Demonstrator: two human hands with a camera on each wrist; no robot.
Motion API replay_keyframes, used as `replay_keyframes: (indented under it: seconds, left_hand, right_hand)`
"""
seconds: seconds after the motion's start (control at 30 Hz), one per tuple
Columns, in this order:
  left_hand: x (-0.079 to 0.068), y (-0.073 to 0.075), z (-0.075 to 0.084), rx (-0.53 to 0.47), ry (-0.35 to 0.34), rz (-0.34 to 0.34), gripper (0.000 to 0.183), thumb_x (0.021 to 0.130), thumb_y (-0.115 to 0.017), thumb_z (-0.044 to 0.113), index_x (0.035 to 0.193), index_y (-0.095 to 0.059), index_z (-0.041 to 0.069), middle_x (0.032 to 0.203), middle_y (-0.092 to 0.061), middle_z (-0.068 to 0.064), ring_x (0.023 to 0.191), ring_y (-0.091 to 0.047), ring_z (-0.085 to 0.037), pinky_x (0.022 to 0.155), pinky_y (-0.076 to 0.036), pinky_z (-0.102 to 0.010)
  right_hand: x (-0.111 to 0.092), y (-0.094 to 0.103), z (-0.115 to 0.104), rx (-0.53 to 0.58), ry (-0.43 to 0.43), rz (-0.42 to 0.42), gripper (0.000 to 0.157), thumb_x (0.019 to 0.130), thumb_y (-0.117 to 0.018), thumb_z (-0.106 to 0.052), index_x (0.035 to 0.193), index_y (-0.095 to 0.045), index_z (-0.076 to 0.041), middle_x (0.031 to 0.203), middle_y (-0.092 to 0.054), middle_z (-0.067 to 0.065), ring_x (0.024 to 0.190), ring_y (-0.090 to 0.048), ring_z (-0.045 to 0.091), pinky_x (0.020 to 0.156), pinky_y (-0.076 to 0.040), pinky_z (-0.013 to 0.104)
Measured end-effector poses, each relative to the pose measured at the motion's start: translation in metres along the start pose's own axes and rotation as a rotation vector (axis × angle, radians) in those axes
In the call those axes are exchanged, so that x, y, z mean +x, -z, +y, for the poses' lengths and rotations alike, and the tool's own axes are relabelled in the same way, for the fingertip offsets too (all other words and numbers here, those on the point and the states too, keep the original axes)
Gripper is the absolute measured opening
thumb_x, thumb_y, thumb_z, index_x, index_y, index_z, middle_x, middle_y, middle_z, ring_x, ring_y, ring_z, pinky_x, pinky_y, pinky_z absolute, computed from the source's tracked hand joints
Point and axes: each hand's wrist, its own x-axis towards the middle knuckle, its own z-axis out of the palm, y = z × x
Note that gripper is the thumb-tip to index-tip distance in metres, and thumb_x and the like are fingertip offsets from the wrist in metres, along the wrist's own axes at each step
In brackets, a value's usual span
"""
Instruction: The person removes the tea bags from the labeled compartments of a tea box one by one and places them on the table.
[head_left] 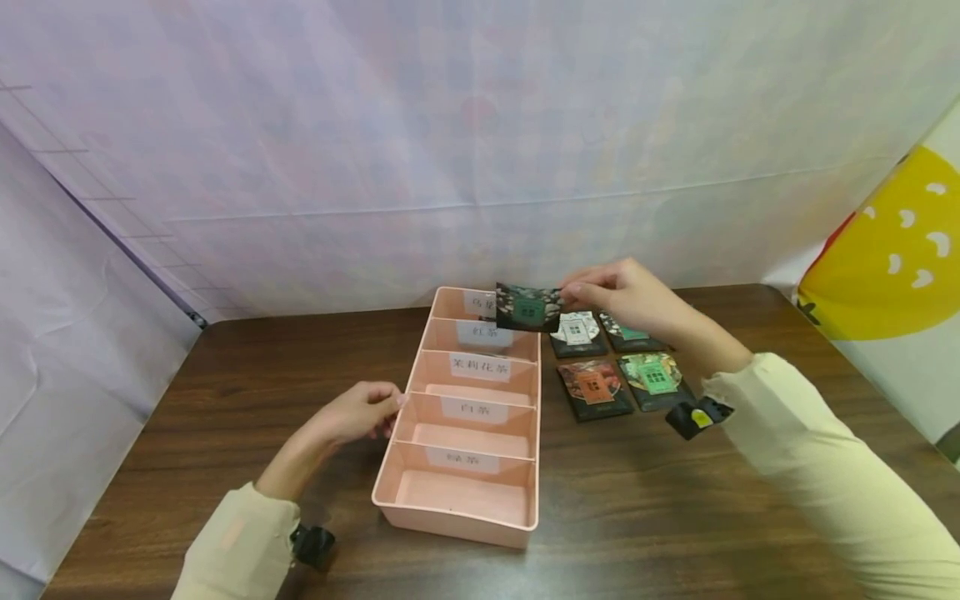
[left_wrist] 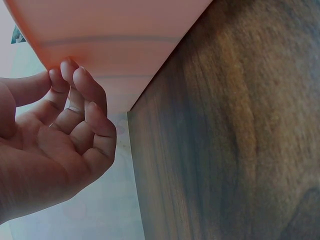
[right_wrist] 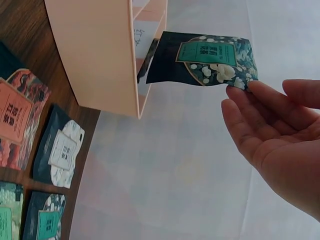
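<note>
My right hand pinches one edge of a tea sachet, dark with a teal label and white flowers. The sachet is above the far end of a pink divided box. My left hand is at the box's left side, its thumb and index finger pinching the rim; the left wrist view shows the other fingers curled beside the box wall. Paper labels with Chinese characters mark the compartments. Something dark shows inside the far part of the box, mostly hidden.
Right of the box, several tea sachets lie on the brown wooden table: one with a white label, one orange, one green, one teal. A pale curtain hangs behind the table.
</note>
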Motion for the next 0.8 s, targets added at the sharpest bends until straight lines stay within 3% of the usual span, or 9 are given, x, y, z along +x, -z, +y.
replay_keyframes:
  seconds: [0.4,0.63,0.8]
  left_hand:
    - [-0.001,-0.001,0.001,0.008,0.009,0.002,0.022,0.095,-0.045,0.011,0.081,-0.052,-0.004,0.063,-0.050,-0.003,0.058,-0.050,-0.014,0.052,-0.036,-0.026]
    - [-0.001,-0.001,0.001,0.005,0.005,0.004,0.021,0.094,-0.046,0.010,0.080,-0.052,-0.004,0.063,-0.050,-0.003,0.058,-0.050,-0.014,0.052,-0.036,-0.027]
    - [-0.001,-0.001,0.001,0.003,0.004,0.003,0.021,0.094,-0.046,0.010,0.080,-0.052,-0.004,0.063,-0.050,-0.004,0.058,-0.050,-0.014,0.052,-0.036,-0.026]
  right_hand:
    - [-0.015,0.015,0.011,-0.044,0.005,0.070,0.034,0.096,-0.046,-0.020,0.116,-0.058,0.004,0.114,-0.059,0.020,0.097,-0.061,0.029,0.080,-0.048,0.035]
    - [-0.029,0.028,0.020,-0.156,-0.016,0.084,0.036,0.097,-0.044,-0.025,0.114,-0.060,0.002,0.106,-0.063,0.017,0.091,-0.063,0.019,0.079,-0.048,0.039]
    - [-0.040,0.037,0.026,-0.167,-0.059,0.097,0.037,0.097,-0.043,-0.026,0.117,-0.058,0.002,0.108,-0.062,0.018,0.096,-0.061,0.027,0.082,-0.046,0.043]
